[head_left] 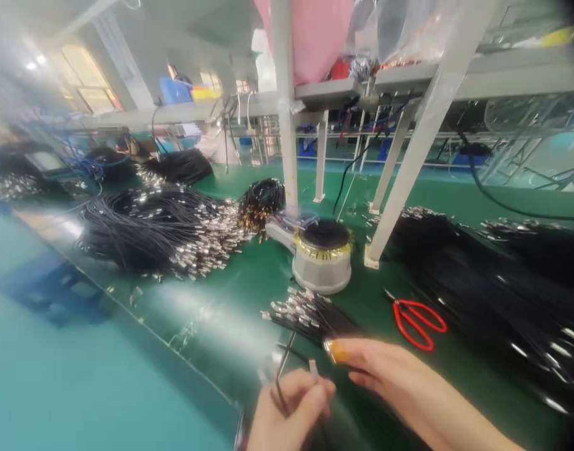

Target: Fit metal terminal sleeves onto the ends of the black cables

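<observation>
My left hand point(293, 401), low in the middle of the head view, is closed on a black cable point(281, 394). A small light-coloured end piece sticks up between its thumb and fingers. My right hand point(385, 373) reaches in from the right, thumb apart from the forefinger, which wears an orange-yellow fingertip cover point(340, 351). A shiny bit shows at that fingertip; whether it is a connector I cannot tell. Just beyond the hands lies a bundle of black cables with silver connectors point(300, 310). Red-handled scissors point(418, 322) rest to the right.
Behind the bundle stands a round white tape dispenser point(322, 272) with yellow strips around its black top. Coiled cables point(146, 219) lie on the green table point(240, 300) at left, more black cables point(479, 300) at right. White shelf posts point(289, 144) rise behind.
</observation>
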Tool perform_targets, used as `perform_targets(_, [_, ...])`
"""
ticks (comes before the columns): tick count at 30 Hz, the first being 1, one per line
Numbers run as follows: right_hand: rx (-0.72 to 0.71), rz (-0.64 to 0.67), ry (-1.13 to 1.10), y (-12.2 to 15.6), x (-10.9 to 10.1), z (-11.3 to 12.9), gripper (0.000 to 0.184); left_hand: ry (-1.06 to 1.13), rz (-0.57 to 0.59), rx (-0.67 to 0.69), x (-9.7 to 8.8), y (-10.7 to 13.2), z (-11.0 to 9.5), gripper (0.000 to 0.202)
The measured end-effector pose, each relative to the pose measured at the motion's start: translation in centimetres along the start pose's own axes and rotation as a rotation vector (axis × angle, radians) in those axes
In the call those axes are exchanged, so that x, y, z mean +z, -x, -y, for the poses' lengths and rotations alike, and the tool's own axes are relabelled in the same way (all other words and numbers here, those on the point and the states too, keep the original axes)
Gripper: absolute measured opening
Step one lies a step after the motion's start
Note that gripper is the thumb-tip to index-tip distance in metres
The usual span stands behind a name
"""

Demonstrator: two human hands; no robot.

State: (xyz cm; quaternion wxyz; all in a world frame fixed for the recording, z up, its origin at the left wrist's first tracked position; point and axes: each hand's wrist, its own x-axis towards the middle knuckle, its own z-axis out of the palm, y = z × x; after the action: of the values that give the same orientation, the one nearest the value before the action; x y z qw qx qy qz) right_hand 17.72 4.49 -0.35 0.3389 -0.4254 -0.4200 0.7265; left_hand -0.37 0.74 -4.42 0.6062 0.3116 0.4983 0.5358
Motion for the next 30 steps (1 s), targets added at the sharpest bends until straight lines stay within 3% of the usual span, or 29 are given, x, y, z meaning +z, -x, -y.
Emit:
perform_targets(6, [-0.093,-0.112,0.06,0.6,1.2,-2.4,0.032,-0.002,-0.002,-0.052,0.7,1.3,-0.5,0.035])
perform_targets(14, [-0.263,-0.218,0.402,2.2,1.6,-3.7,0.023,-0.087,-0.061,-0.066,1.1,2.2,-1.7,0.02])
perform_targets(18, [-0.322,-0.308,0.482,1.8,1.4,-3.9,0.028,-0.103,-0.05,-0.068,0.9,2.3,-1.6,0.019])
perform_targets(20, [-0.33,-0.293,0.505,1.6,1.5,-3.6,0.03,-0.102,-0.032,-0.064,0.9,2.3,-1.4,0.02])
perform_targets(22, [-0.313,-0.251,0.536,1.5,1.6,-3.1,0.02,-0.113,-0.004,-0.07,0.8,2.3,-1.3,0.021])
perform_targets(24, [-0.299,-0.244,0.534,1.3,1.7,-2.7,0.013,-0.101,0.015,-0.068,0.9,2.3,-1.3,0.022])
perform_targets(30, [-0.218,-0.264,0.296,0.6,1.1,-2.6,0.022,0.078,0.07,-0.083,1.2,3.0,-2.0,0.03])
